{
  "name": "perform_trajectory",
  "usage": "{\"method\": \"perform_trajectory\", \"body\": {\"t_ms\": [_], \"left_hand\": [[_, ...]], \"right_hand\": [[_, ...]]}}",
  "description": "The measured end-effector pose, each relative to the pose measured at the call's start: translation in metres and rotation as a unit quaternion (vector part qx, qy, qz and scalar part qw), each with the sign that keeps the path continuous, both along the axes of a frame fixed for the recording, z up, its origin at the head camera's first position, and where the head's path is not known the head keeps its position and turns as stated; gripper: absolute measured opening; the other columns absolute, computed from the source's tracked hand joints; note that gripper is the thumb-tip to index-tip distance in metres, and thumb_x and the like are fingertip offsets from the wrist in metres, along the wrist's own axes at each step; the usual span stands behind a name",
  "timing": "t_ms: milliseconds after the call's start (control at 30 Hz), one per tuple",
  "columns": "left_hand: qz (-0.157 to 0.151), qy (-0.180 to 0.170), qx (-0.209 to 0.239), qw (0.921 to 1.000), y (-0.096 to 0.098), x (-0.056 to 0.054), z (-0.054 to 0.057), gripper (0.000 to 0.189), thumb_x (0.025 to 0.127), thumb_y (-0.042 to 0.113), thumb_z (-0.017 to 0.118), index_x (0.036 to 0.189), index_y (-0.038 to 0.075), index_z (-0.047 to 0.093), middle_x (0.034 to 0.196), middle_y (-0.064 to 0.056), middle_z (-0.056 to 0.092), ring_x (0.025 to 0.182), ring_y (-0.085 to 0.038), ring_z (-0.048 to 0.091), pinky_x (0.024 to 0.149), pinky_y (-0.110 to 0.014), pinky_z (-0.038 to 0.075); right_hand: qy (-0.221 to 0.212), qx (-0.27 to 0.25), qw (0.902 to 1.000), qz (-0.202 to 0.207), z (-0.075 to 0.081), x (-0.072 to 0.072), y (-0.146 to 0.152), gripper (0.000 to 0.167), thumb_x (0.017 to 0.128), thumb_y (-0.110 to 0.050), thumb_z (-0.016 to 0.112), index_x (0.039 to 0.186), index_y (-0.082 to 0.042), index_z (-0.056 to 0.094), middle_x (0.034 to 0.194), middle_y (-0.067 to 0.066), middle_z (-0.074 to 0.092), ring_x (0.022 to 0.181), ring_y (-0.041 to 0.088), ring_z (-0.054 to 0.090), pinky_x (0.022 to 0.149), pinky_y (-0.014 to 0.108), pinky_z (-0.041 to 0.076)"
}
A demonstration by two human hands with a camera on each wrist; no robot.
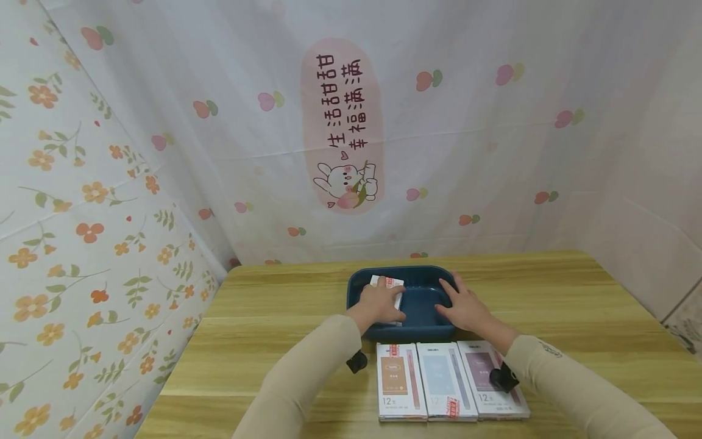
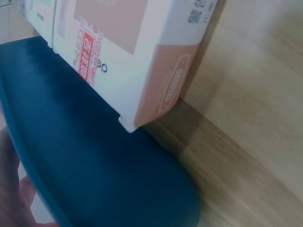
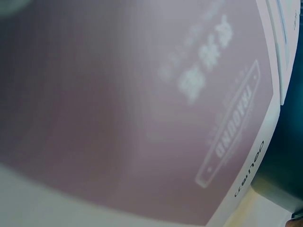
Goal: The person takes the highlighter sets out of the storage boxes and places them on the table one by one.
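Note:
My left hand (image 1: 380, 302) is inside the left part of a dark blue tray (image 1: 422, 332), its fingers and thumb spread round a white box (image 1: 392, 281) with red-and-white tape. The palm hides most of that box. Across the tray's right side lies my right hand (image 1: 465, 310), with loosely bent fingers over the wall and nothing between them. In front of the tray, three flat white pen boxes lie side by side: one with a brown panel (image 1: 393, 377), one light blue (image 1: 437, 372), one purple (image 1: 478, 372). In the left wrist view, the brown-panelled box (image 2: 113, 28) stands close beside the tray wall (image 2: 94, 142).
The wooden table (image 1: 263, 317) extends on both sides of the tray. A printed curtain (image 1: 466, 152) hangs behind it, and a flowered one (image 1: 82, 244) along the left. Dark wrist cameras sit near the boxes, the right one (image 1: 503, 378) overlapping the purple-panelled box.

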State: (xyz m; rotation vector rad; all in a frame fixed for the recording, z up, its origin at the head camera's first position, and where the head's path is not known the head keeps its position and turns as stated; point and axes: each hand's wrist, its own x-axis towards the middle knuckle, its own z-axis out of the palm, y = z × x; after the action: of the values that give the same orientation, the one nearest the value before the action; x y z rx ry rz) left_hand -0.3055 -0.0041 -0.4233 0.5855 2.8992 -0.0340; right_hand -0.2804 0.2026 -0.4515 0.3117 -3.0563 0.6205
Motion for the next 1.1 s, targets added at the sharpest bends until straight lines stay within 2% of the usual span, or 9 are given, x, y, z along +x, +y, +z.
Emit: {"method": "perform_trajectory", "body": {"t_ms": [267, 433, 733, 900, 1100], "left_hand": [[-0.022, 0.014, -0.005, 0.9997, -0.003, 0.0, 0.008, 0.064, 0.081, 0.052, 0.058, 0.139, 0.039, 0.034, 0.144, -0.012, 0.028, 0.111, -0.033, 0.048, 0.088, -0.04, 0.043], [-0.032, 0.025, -0.005, 0.9991, -0.006, 0.003, 0.019, 0.064, 0.081, 0.052, 0.059, 0.139, 0.039, 0.034, 0.145, -0.012, 0.027, 0.11, -0.036, 0.048, 0.087, -0.041, 0.044], [-0.046, 0.04, -0.01, 0.9981, -0.018, 0.01, 0.038, 0.063, 0.081, 0.048, 0.057, 0.139, 0.037, 0.035, 0.144, -0.014, 0.027, 0.099, -0.03, 0.05, 0.069, -0.034, 0.043], [-0.063, 0.047, -0.004, 0.9969, -0.031, 0.013, 0.043, 0.066, 0.079, 0.047, 0.058, 0.14, 0.035, 0.034, 0.144, -0.014, 0.027, 0.108, -0.032, 0.049, 0.079, -0.038, 0.042], [-0.052, 0.036, 0.033, 0.9975, -0.047, 0.021, 0.045, 0.068, 0.078, 0.046, 0.062, 0.14, 0.037, 0.034, 0.146, -0.013, 0.025, 0.11, -0.035, 0.047, 0.087, -0.042, 0.041]], "right_hand": [[0.006, 0.001, 1.0, 0.001, 0.001, 0.001, 0.0, 0.066, 0.088, -0.03, 0.056, 0.139, 0.004, 0.031, 0.145, 0.032, 0.011, 0.115, 0.059, 0.035, 0.085, 0.062, 0.039], [0.007, 0.001, 1.0, 0.004, 0.002, 0.001, -0.001, 0.066, 0.088, -0.03, 0.056, 0.139, 0.004, 0.031, 0.145, 0.032, 0.011, 0.114, 0.06, 0.036, 0.086, 0.062, 0.038], [0.007, 0.003, 0.9999, 0.011, -0.001, -0.001, 0.0, 0.066, 0.089, -0.03, 0.055, 0.14, 0.004, 0.03, 0.145, 0.033, 0.011, 0.113, 0.061, 0.036, 0.085, 0.063, 0.038], [0.006, -0.001, 0.9999, 0.013, 0.0, 0.0, 0.0, 0.066, 0.089, -0.03, 0.055, 0.139, 0.004, 0.03, 0.144, 0.033, 0.01, 0.113, 0.062, 0.036, 0.085, 0.063, 0.038], [0.01, 0.001, 0.9999, 0.012, 0.0, 0.0, 0.0, 0.066, 0.089, -0.029, 0.055, 0.139, 0.005, 0.03, 0.144, 0.034, 0.011, 0.112, 0.062, 0.036, 0.085, 0.064, 0.038]]}}
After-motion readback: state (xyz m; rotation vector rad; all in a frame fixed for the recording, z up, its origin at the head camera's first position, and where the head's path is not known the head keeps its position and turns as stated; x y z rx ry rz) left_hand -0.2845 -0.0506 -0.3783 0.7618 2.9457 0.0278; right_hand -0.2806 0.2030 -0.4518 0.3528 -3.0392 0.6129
